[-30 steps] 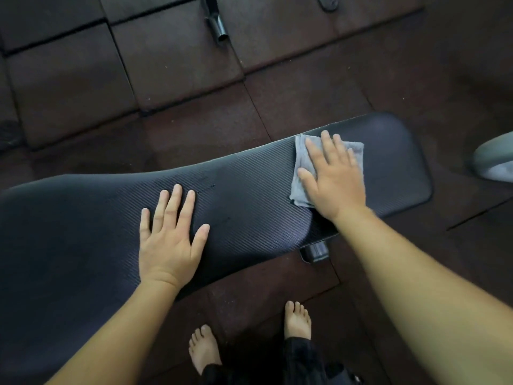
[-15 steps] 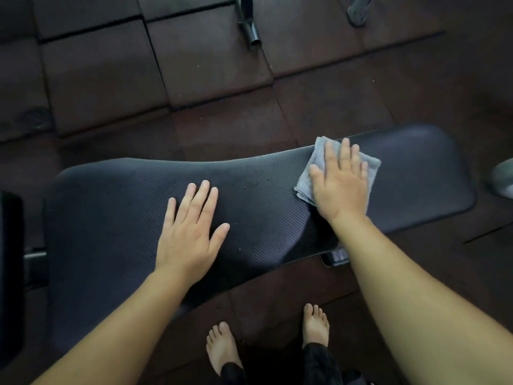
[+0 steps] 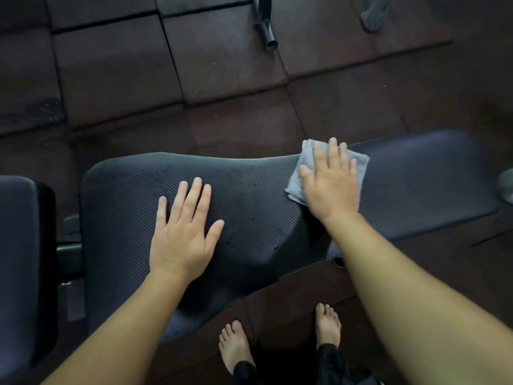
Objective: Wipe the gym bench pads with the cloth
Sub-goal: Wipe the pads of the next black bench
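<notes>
Floor point(image 3: 116, 76): dark rubber tiles, fills the upper half of the frame.
Long bench pad point(image 3: 125, 218): black, ribbed texture, runs left to right across mid-frame, narrower toward the right end.
Second pad point(image 3: 16, 259): at the left edge, apart from the long one, with dark frame hardware point(image 3: 69, 254) in the gap between them.
Left hand point(image 3: 181, 232): flat on the long pad left of centre, palm down, fingers straight and slightly spread, holding nothing.
Right hand point(image 3: 330, 187): right of centre near the pad's far edge, palm down with fingers straight, pressing the cloth flat onto the pad, no pinch.
Cloth point(image 3: 294, 187): grey, folded, on the pad under that hand, its corners showing either side of the fingers.
Bare feet point(image 3: 236, 348): bottom centre, on the floor by the pad's near edge.
Metal tube point(image 3: 266, 26): top centre, on the floor.
Droplets point(image 3: 244, 234): small specks on the pad between the hands.
</notes>
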